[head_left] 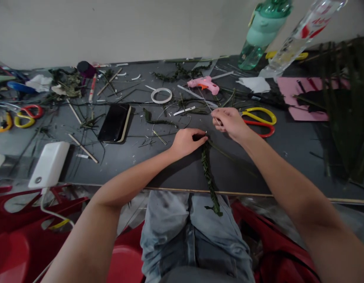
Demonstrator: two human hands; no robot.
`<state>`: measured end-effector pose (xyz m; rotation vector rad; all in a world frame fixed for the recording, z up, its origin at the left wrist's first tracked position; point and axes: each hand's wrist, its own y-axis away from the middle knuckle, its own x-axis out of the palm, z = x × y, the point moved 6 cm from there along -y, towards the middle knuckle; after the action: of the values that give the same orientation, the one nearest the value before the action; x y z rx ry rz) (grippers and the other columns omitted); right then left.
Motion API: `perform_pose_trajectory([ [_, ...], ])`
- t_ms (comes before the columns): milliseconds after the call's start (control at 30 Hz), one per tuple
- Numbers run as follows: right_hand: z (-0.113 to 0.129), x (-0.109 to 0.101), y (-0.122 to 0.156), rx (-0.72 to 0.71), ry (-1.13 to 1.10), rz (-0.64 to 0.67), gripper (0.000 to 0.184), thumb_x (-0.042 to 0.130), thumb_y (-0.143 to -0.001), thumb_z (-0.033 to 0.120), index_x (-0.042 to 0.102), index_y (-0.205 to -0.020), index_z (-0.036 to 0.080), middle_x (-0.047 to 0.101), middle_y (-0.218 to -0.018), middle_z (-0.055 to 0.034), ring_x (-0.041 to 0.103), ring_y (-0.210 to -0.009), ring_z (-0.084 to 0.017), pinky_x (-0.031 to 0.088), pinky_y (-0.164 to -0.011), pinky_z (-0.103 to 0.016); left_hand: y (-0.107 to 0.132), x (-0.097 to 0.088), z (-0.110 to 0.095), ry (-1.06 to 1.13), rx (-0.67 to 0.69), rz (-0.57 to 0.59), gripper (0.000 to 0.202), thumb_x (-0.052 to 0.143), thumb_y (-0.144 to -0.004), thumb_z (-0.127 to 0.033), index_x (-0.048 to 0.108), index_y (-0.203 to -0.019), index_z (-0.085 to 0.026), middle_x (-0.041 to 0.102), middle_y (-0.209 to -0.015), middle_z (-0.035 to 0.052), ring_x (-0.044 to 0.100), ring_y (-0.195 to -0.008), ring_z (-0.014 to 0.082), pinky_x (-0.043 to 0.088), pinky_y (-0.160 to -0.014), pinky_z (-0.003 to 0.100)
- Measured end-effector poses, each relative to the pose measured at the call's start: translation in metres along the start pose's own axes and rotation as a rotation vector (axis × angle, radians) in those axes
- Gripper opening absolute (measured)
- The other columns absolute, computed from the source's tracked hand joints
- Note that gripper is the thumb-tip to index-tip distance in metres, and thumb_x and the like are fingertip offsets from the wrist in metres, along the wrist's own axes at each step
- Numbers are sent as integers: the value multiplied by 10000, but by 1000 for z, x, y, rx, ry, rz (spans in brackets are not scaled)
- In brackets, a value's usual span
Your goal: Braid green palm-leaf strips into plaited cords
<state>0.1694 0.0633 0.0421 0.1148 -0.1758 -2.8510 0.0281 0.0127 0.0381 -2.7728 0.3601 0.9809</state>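
My left hand (187, 143) pinches the upper end of a braided strip of green leaf (208, 171) between thumb and forefinger. The braid hangs over the table's front edge, its lower tip above my jeans. A tiny pale bit pokes up at the pinched fingertips. Up and to the right, my right hand (229, 122) is closed on a thin wire-like strand (208, 103), which runs up and left from the fingers. Just behind the right wrist lie scissors with yellow and red handles (260, 116). A long thin leaf strip (229, 156) slants away right from the braid.
A pink glue gun (204, 84), a roll of white tape (161, 95), a black phone (115, 123) and leaf scraps lie beyond my hands. A white power bank (49, 165) sits left. A green bottle (258, 35) and a clear bottle (300, 39) stand back right.
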Motion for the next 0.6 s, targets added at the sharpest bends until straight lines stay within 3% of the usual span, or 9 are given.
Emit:
perform_pose_trajectory([
  [100,-2,-5,-6,-32,137,-47,282,639,-834,331,482,-631,217,366,-478,68,305,-420,-69,215,-440,-255,-3,-5,-4,-119,84,-33,253,617,-883,-394,797,-875,-217,783,-829,71,669,-742,197,466,-697,322],
  [167,-3,-10,-6,-86,284,-169,208,615,-844,297,547,-670,206,426,-503,50,361,-460,-90,262,-492,-274,-14,-25,3,-220,129,-137,346,522,-941,-404,762,-783,-212,750,-772,79,642,-761,212,461,-747,363],
  [233,-2,-10,-3,-112,419,-250,181,597,-852,265,584,-684,197,485,-528,31,408,-497,-105,299,-548,-293,-31,-57,23,-276,150,-292,284,508,-949,-351,743,-870,-212,762,-923,88,629,-882,234,455,-871,418],
  [333,4,-2,5,-153,558,-235,167,619,-815,223,583,-654,196,548,-559,10,456,-531,-117,332,-599,-307,-60,-108,67,-355,134,-454,147,635,-869,-282,698,-978,-206,748,-1037,60,552,-1083,251,379,-1070,492],
  [433,11,2,12,-215,685,-234,164,638,-797,260,590,-652,201,593,-595,-6,487,-548,-131,337,-601,-313,-79,-131,102,-475,67,-360,92,654,-828,-236,689,-904,-198,750,-1040,88,533,-1160,289,381,-1080,542],
  [500,12,-1,13,-206,778,-274,166,658,-800,325,632,-690,204,624,-621,-21,517,-567,-150,344,-594,-315,-79,-134,103,-523,52,-329,81,613,-837,-220,687,-861,-198,754,-1019,134,557,-1185,320,401,-1064,566],
  [600,19,-7,17,-308,788,-349,152,650,-833,349,701,-854,208,689,-726,-46,593,-649,-180,433,-639,-327,-65,-124,68,-520,167,-361,131,571,-885,-258,689,-917,-210,729,-1169,156,548,-1288,321,396,-1104,559],
])
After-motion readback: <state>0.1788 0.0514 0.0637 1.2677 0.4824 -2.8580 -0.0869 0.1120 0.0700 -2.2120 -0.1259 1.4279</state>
